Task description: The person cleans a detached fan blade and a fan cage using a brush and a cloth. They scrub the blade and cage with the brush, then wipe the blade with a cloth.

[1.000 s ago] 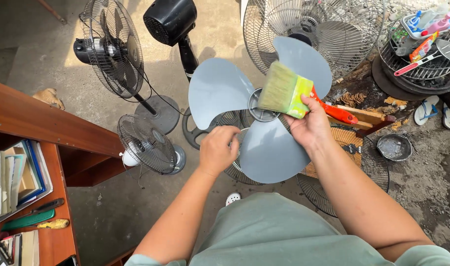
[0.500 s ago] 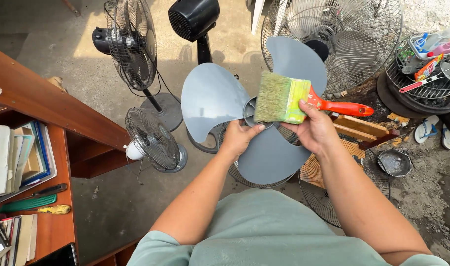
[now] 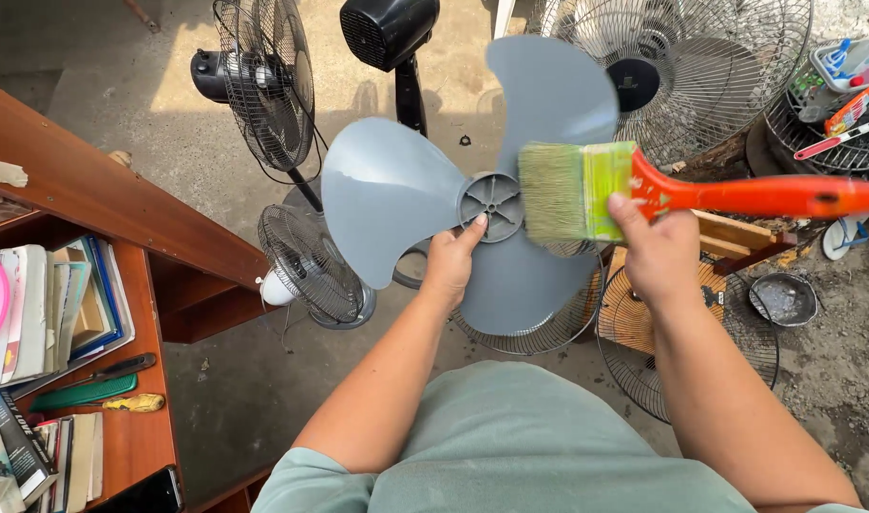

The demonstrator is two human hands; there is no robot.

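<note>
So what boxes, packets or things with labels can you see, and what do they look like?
Books: stacked on the wooden shelf at left, flat, with white, blue and green covers.
Packet: in the wire basket at top right, long, red and yellow.
No signs or screens show.

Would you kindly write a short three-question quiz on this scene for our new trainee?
1. True or false: the left hand grips the grey three-blade fan propeller near its hub.
2. Which hand holds the orange-handled paintbrush?
3. The brush bristles lie: A) beside the hub, B) on the bookshelf, C) on the concrete floor.

Key: 1 true. 2 the right hand. 3 A.
</note>
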